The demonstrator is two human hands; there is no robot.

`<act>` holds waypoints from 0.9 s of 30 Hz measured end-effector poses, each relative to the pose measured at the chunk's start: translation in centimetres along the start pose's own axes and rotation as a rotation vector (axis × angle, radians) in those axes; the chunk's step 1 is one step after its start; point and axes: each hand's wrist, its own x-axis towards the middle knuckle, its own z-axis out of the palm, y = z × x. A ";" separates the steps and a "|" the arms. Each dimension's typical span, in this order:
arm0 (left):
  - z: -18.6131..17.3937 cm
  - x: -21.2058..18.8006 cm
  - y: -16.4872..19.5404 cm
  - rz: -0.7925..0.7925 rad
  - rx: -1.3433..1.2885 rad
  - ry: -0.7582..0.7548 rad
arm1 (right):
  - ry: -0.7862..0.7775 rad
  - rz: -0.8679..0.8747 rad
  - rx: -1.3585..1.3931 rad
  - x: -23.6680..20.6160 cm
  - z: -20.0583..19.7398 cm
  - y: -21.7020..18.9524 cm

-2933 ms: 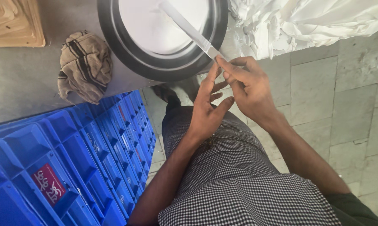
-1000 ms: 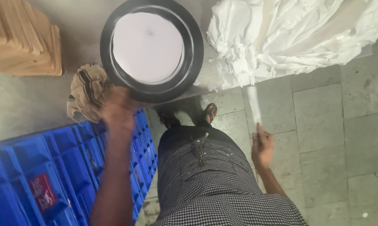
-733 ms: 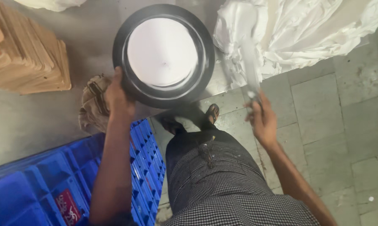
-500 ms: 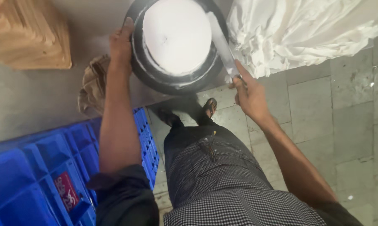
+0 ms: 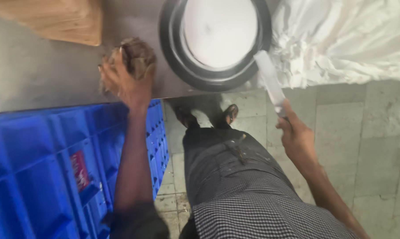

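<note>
Left hand [image 5: 122,82] is gripping one brown cloth [image 5: 135,55] on the grey counter [image 5: 40,75], fingers curled around it. Right hand [image 5: 295,135] is holding one flat white blade [image 5: 270,84], fingers wrapped on its handle, tip resting by one round dark pan [image 5: 215,42]. One blue crate [image 5: 45,168] is sitting lower left, one white sheet pile [image 5: 341,40] upper right.

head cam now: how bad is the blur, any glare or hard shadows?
Head view: heavy motion blur, worst on the left hand over the brown rag and the long flat blade in the right hand; the round pan rim smears too. Its white centre is nearly blown out, as is the white cloth. Light is soft, with no hard shadows.
</note>
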 end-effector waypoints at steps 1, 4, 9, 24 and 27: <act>0.8 1.2 -0.6 0.025 0.091 -0.040 | -0.011 0.051 0.013 -0.4 -0.1 0.1; 3.7 -0.1 -0.8 0.092 0.219 -0.036 | 0.002 0.118 -0.042 -1.4 -0.8 -0.1; 6.0 -8.1 0.6 -0.003 -0.096 0.005 | 0.038 0.041 0.283 -1.2 -1.7 -0.9; -3.3 -4.3 1.4 -0.572 -1.604 0.110 | -0.611 -0.353 0.223 7.0 19.0 -23.0; -2.6 -1.4 -1.0 -0.551 -1.614 0.203 | -0.597 -0.296 0.155 6.1 17.8 -22.7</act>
